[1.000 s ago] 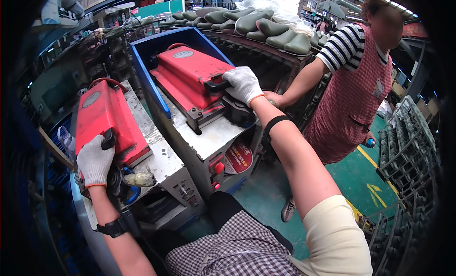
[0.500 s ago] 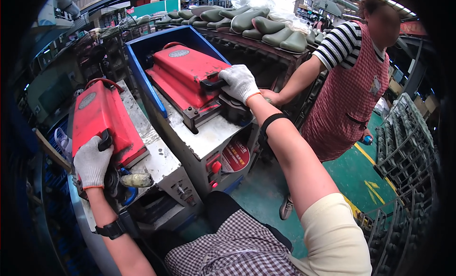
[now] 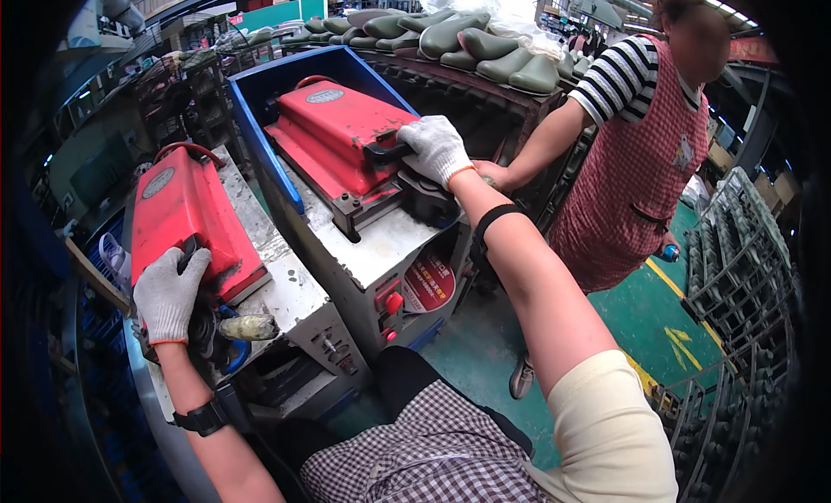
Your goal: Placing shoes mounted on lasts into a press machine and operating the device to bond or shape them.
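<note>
Two red machine covers stand side by side on worn white machine bodies. My left hand [image 3: 170,293], in a white knit glove, is closed round the black handle at the near end of the left red cover [image 3: 177,210]. Across on the right red cover [image 3: 342,126], my right hand [image 3: 434,148], gloved alike, grips the black handle [image 3: 387,151] at its near right corner. Both covers are down. Below my left hand, a lever with a tape-wrapped grip [image 3: 249,327] sticks out beside a blue hose. My palms and finger undersides are hidden.
A co-worker [image 3: 636,157] in a red checked apron stands close on the right, one hand by the right machine. Olive-green boots [image 3: 506,61] lie heaped on a rack behind. Metal racks [image 3: 740,269] line the far right. Red buttons [image 3: 392,304] sit on the right machine's front.
The fingers of my left hand have shifted slightly over the handle. My right hand and both covers have stayed in place.
</note>
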